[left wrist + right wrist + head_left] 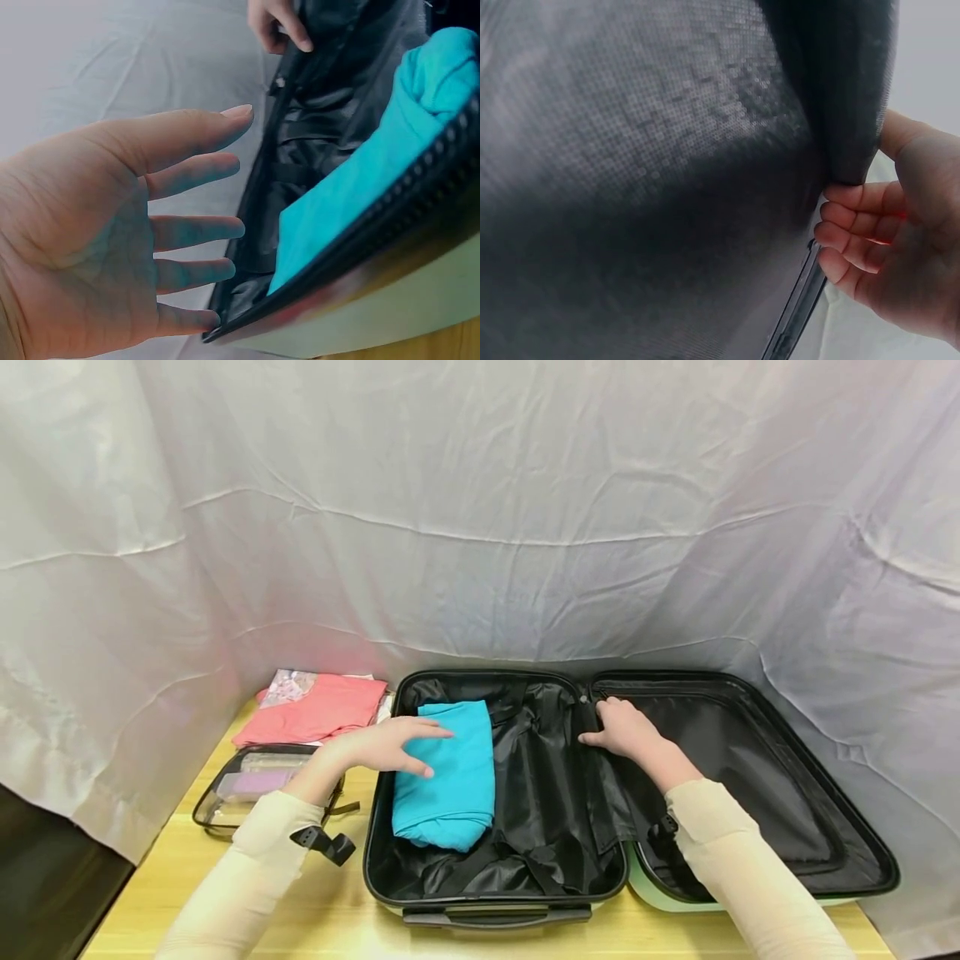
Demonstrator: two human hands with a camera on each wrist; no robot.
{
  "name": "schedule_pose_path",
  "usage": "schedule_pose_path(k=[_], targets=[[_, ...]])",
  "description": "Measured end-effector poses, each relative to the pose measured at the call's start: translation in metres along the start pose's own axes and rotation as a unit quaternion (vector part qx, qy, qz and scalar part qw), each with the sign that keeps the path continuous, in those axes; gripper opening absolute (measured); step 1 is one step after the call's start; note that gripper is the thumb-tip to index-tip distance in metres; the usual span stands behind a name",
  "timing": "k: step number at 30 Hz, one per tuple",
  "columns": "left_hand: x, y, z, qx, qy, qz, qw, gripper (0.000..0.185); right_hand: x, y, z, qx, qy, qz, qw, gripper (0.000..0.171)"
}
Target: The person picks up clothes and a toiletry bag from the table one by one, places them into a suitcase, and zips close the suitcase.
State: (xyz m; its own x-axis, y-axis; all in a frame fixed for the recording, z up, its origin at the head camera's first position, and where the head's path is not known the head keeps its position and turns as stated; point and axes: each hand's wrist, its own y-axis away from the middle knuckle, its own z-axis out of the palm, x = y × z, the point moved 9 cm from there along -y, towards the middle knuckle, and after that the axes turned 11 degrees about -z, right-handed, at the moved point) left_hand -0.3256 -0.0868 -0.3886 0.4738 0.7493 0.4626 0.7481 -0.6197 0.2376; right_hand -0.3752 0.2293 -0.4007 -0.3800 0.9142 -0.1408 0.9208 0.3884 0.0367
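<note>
A suitcase (757,768) lies spread open, its black-lined halves side by side. In the left half sits a folded turquoise cloth (453,785), likely a garment. My left hand (390,745) is over that cloth's left side, fingers spread and holding nothing; the left wrist view shows its palm and straight fingers beside the suitcase rim (262,304). Near the hinge, my right hand (628,731) pinches the upper edge of a black mesh divider flap (667,172) between thumb and fingers. The flap fills most of the right wrist view.
Left of the suitcase, a clear zip pouch (225,810) holds a lilac item and other things. Behind it lies a folded coral garment (322,706) with a patterned patch. A pale curtain (525,527) hangs behind the wooden table (330,902). The suitcase handle (495,917) faces the front.
</note>
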Motion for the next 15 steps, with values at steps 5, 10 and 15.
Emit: schedule_pose_path(k=[5, 10, 15], targets=[[-0.006, 0.016, -0.013, 0.035, 0.024, 0.001, 0.9991, 0.065, 0.002, -0.002, 0.001, -0.001, 0.002, 0.001, 1.000, 0.055], [-0.019, 0.033, -0.027, 0.084, 0.047, -0.018, 0.9952, 0.064, 0.001, -0.003, 0.002, -0.004, -0.004, 0.003, 1.000, 0.055], [-0.030, 0.053, -0.040, 0.136, 0.081, -0.032, 0.9869, 0.066, 0.002, -0.003, 0.002, -0.009, 0.000, 0.006, 1.000, 0.055]])
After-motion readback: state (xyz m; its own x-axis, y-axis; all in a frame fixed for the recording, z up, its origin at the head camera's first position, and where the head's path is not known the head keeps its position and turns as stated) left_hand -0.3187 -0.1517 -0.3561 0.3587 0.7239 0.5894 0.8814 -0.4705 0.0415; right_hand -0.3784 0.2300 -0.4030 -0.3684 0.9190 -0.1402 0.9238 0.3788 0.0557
